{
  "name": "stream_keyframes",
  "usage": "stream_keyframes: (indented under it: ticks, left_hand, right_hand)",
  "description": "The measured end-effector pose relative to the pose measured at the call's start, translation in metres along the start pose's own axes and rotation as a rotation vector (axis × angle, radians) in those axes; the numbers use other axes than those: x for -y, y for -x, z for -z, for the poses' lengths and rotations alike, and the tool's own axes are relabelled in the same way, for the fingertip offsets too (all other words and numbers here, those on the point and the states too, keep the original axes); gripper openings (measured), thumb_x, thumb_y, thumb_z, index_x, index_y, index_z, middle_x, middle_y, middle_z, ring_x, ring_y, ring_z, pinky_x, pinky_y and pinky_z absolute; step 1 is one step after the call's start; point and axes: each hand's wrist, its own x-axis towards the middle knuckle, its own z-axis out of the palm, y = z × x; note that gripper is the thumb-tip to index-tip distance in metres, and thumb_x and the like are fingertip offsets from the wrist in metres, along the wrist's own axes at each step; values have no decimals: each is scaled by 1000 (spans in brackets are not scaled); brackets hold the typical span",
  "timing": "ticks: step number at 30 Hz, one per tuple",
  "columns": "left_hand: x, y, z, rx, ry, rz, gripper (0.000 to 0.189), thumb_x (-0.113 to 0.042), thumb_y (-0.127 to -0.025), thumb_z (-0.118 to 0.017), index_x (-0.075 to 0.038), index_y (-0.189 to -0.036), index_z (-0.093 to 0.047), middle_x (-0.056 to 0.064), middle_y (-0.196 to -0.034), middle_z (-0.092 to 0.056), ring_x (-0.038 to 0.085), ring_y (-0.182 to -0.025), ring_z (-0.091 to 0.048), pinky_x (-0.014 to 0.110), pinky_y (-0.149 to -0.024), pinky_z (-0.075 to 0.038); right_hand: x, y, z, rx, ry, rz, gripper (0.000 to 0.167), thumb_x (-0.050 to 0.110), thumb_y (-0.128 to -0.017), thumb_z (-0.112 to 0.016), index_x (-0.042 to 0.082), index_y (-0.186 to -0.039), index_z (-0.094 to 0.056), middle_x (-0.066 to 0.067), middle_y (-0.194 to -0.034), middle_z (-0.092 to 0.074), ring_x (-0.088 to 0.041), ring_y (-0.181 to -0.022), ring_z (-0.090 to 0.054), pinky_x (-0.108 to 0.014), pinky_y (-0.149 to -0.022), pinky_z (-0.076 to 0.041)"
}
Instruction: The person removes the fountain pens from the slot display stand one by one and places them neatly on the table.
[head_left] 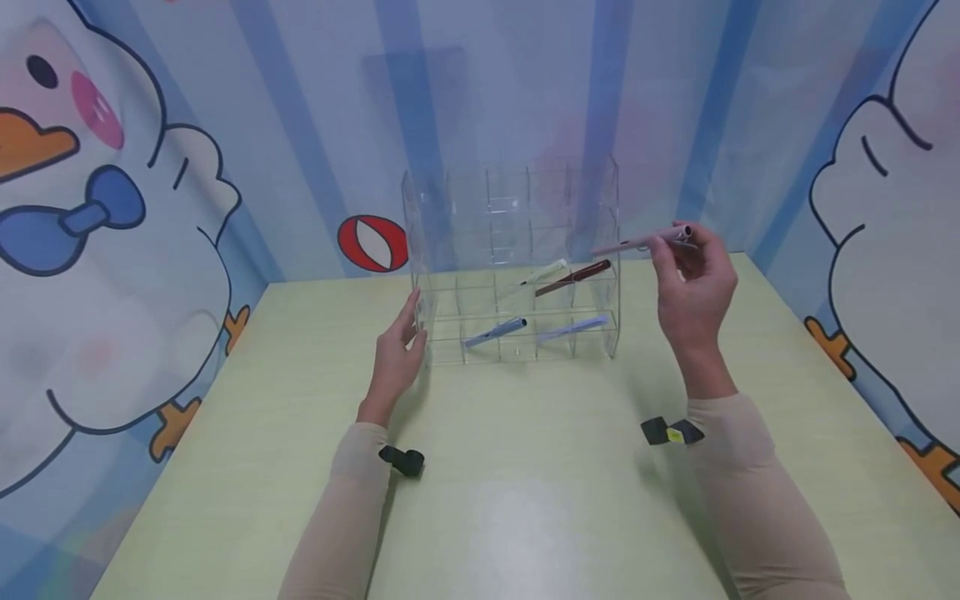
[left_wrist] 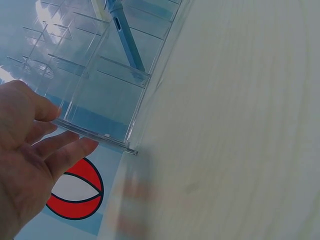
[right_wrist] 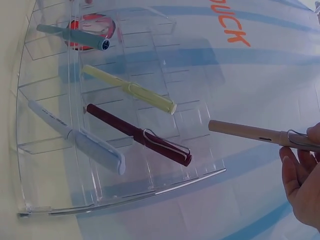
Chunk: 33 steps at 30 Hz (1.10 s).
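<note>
A clear acrylic pen rack (head_left: 617, 333) with stepped compartments stands on the table. My left hand (head_left: 397, 358) holds its left side panel, thumb on the inner face and fingers on the outer face in the left wrist view. Raised at the rack's right, my right hand (head_left: 697, 287) pinches a pale pink pen (right_wrist: 245, 131) near its clip end, the other end pointing left toward the rack. Slanted in the compartments lie a blue pen (head_left: 497, 333), a lavender pen (head_left: 573, 327), a pale yellow pen (right_wrist: 130, 89) and a dark maroon pen (right_wrist: 137, 134).
The pale yellow-green table (head_left: 517, 467) stretches in front of the rack. Behind it hangs a blue striped backdrop (head_left: 315, 125) with cartoon ducks on both sides and a red ball print (head_left: 352, 242). Each wrist carries a small black camera mount.
</note>
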Motion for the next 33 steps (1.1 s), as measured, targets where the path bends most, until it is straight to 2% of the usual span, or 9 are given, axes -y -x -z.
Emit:
stream_keyframes:
  ticks: [5,12,19,25,33]
  left_hand:
    - [0,0,0,2,1,9,74,3,-99,-56,-34,-158,-30,7,-159,-36,40,-128,-53,48,-105,-44]
    - [1,0,0,0,-1,3,73,2,-99,-55,-34,-158,-30,8,-158,-35,41,-128,-53,48,-105,-44]
    - [3,0,1,17,0,10,73,-1,-101,-55,-37,-158,-28,5,-160,-33,38,-131,-51,45,-106,-44]
    - [4,0,3,-4,-3,30,74,0,-100,-55,-39,-157,-29,5,-159,-35,38,-130,-52,47,-105,-44]
    - [2,-1,-1,11,0,23,72,-2,-101,-55,-37,-158,-29,4,-159,-34,39,-130,-52,48,-106,-43]
  right_hand:
    - [7,3,-1,30,-49,60,26,1,-92,-69,-9,-115,-65,3,-103,-68,-14,-93,-69,-26,-88,-55]
    - [8,8,-6,88,-55,48,27,2,-92,-69,-9,-116,-64,4,-103,-67,-13,-91,-67,-24,-86,-55]
    - [8,12,-10,97,-63,27,29,0,-90,-71,-9,-117,-65,3,-101,-68,-13,-90,-67,-23,-86,-54]
    - [12,15,-14,157,-72,30,31,1,-91,-70,-10,-120,-64,5,-102,-67,-13,-93,-68,-24,-89,-54]
    - [19,21,-15,203,-125,81,30,-4,-91,-69,-10,-120,-62,-1,-100,-68,-13,-89,-67,-24,-83,-55]
